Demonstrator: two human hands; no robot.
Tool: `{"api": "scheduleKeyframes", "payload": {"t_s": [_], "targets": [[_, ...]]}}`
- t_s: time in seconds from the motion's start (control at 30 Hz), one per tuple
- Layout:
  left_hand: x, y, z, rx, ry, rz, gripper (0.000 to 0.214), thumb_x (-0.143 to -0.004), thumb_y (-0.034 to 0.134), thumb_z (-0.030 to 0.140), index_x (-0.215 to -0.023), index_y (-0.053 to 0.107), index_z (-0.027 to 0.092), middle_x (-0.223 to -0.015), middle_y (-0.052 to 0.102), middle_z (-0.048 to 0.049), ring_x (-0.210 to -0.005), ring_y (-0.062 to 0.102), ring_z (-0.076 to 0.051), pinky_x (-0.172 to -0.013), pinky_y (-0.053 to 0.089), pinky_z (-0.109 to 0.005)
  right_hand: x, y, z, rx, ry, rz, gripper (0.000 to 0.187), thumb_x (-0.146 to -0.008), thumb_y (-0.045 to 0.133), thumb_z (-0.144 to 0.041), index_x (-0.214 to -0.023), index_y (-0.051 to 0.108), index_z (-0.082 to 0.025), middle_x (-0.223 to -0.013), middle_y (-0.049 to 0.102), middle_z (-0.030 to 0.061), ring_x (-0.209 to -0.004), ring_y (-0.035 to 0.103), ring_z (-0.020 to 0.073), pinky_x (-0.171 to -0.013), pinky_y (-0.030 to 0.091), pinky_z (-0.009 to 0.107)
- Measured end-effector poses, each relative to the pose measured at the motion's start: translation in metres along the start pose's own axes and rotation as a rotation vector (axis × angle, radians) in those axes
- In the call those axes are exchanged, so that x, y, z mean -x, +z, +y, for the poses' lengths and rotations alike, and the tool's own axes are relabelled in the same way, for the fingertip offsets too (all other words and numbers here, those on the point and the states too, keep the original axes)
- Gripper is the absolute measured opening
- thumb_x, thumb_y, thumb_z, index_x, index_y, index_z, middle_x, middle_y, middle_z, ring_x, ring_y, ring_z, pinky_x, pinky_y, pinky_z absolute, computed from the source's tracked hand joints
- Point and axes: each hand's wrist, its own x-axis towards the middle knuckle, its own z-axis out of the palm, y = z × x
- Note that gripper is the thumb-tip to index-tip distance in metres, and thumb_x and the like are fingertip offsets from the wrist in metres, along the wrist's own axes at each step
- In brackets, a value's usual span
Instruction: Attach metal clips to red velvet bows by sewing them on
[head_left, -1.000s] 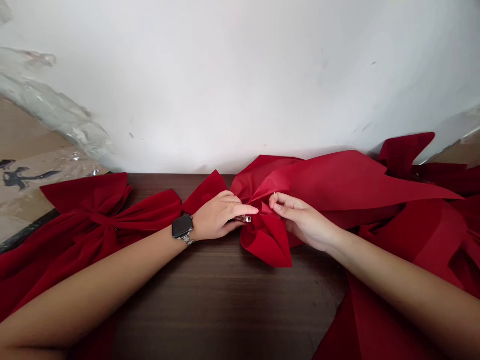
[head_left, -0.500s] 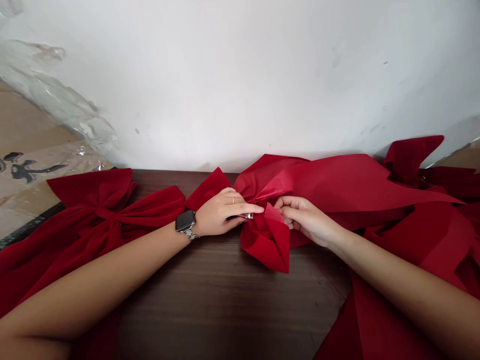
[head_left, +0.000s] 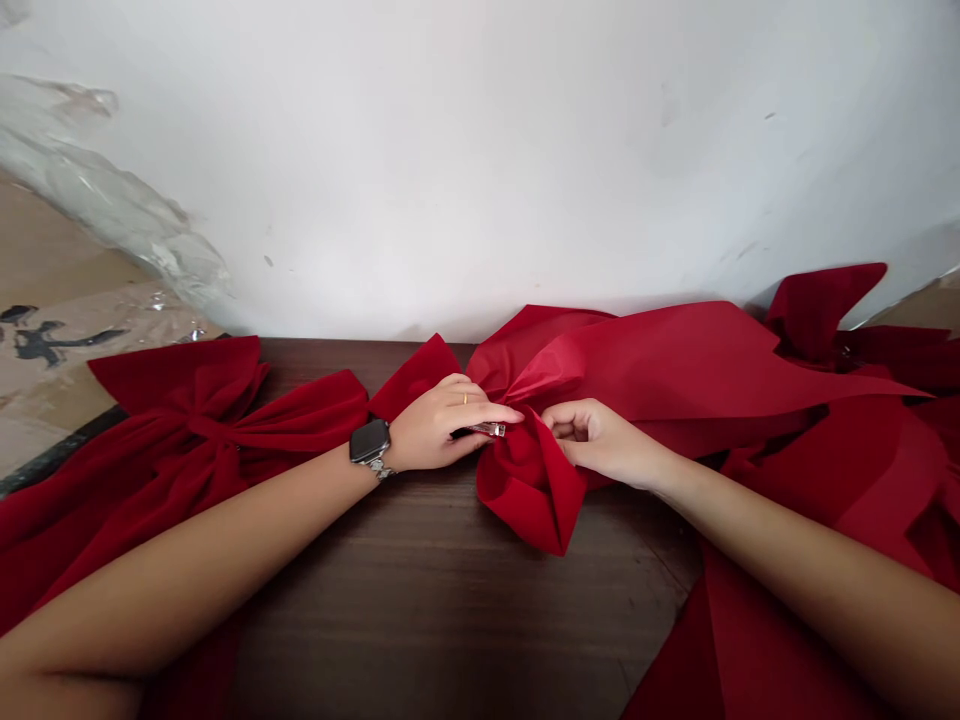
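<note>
Your left hand (head_left: 439, 425), fingers extended together, grips a metal clip (head_left: 489, 429), with the gathered red velvet bow (head_left: 529, 485) at its 3 o'clock. Your curled right hand (head_left: 604, 445) pinches the bow's fold at its 9 o'clock. Your left arm (head_left: 187, 560) enters from 7 o'clock, your right arm (head_left: 810, 570) from 5 o'clock.

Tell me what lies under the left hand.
The left hand rests on gathered red velvet, a small metal clip showing past its fingertips. The palm hides whatever lies directly beneath it.
</note>
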Motion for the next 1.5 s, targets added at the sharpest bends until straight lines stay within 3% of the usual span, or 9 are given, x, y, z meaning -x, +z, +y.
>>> {"api": "scheduleKeyframes", "payload": {"t_s": [0.23,0.43,0.6,0.7,0.83,1.0,1.1,1.3,1.5], "targets": [[0.001,-0.001,0.0,0.035,-0.039,-0.018,0.029,-0.09,0.056,0.017,-0.118,0.058,0.022,-0.083,0.068,-0.0023,-0.079,0.059,-0.015,-0.084,0.043,-0.032,0.001,0.003,0.002,0.061,-0.102,0.051,0.017,-0.077,0.068,-0.028,-0.073,0.059,-0.015,-0.068,0.062,-0.0007,-0.059,0.054,0.0085,-0.056,0.04,0.02],[-0.002,-0.004,0.005,0.149,-0.096,-0.055,0.031,-0.09,0.049,0.018,-0.119,0.057,0.021,-0.088,0.069,-0.0043,-0.079,0.059,-0.016,-0.086,0.04,-0.035,0.002,0.004,0.004,0.004,-0.12,-0.005,0.02,-0.078,0.068,-0.033,-0.075,0.056,-0.018,-0.066,0.061,-0.0008,-0.064,0.058,0.0125,-0.058,0.045,0.023],[-0.003,-0.008,0.008,0.29,-0.13,-0.062,0.037,-0.097,0.036,0.039,-0.12,0.057,0.019,-0.098,0.071,-0.0083,-0.083,0.062,-0.019,-0.092,0.035,-0.039,0.004,0.006,0.002,-0.023,-0.108,-0.028,0.02,-0.081,0.064,-0.034,-0.077,0.053,-0.018,-0.071,0.061,-0.0003,-0.062,0.055,0.011,-0.057,0.043,0.023],[-0.003,-0.006,0.01,0.303,-0.192,-0.033,0.034,-0.096,0.044,0.045,-0.112,0.061,0.02,-0.1,0.073,-0.0063,-0.082,0.065,-0.017,-0.101,0.031,-0.039,0.005,0.009,0.001,-0.034,-0.105,-0.024,0.02,-0.082,0.064,-0.033,-0.077,0.051,-0.017,-0.07,0.058,-0.0017,-0.057,0.048,0.0083,-0.053,0.038,0.021],[-0.004,-0.001,0.016,0.249,-0.193,-0.009,0.019,-0.089,0.061,0.033,-0.103,0.062,0.02,-0.093,0.073,-0.0021,-0.079,0.066,-0.013,-0.106,0.03,-0.037,0.005,0.013,0.001,-0.065,-0.099,-0.031,0.021,-0.08,0.064,-0.03,-0.074,0.049,-0.017,-0.063,0.052,-0.0047,-0.051,0.041,0.006,-0.049,0.032,0.019],[-0.004,0.001,0.017,0.205,-0.141,0.015,0.011,-0.093,0.054,0.029,-0.097,0.059,0.02,-0.089,0.071,-0.0023,-0.082,0.063,-0.014,-0.091,0.039,-0.032,0.005,0.011,0.002,-0.094,-0.065,-0.062,0.01,-0.074,0.059,-0.019,-0.072,0.049,-0.017,-0.061,0.054,-0.0048,-0.052,0.047,0.0071,-0.051,0.037,0.019],[-0.005,0.0,0.016,0.182,-0.13,0.009,0.013,-0.096,0.05,0.029,-0.092,0.057,0.02,-0.086,0.068,-0.002,-0.083,0.061,-0.014,-0.091,0.039,-0.032,0.005,0.009,0.0,-0.096,-0.07,-0.075,0.007,-0.072,0.057,-0.017,-0.071,0.049,-0.017,-0.059,0.054,-0.005,-0.052,0.048,0.0073,-0.053,0.039,0.02],[-0.004,0.001,0.014,0.199,-0.103,0.015,0.01,-0.095,0.053,0.029,-0.094,0.058,0.02,-0.088,0.066,-0.0021,-0.085,0.059,-0.013,-0.09,0.038,-0.031,0.004,0.011,0.002,-0.083,-0.148,-0.101,0.021,-0.081,0.064,-0.032,-0.076,0.05,-0.017,-0.053,0.047,-0.0078,-0.047,0.036,0.0052,-0.049,0.03,0.02],[-0.004,0.001,0.015,0.222,-0.107,0.029,0.011,-0.094,0.055,0.03,-0.093,0.059,0.02,-0.084,0.067,-0.0012,-0.079,0.059,-0.013,-0.089,0.038,-0.031,0.004,0.014,0.007,-0.089,-0.138,-0.106,0.037,-0.082,0.064,-0.051,-0.08,0.048,-0.018,-0.059,0.051,-0.0054,-0.049,0.035,0.0056,-0.049,0.026,0.02]]}}
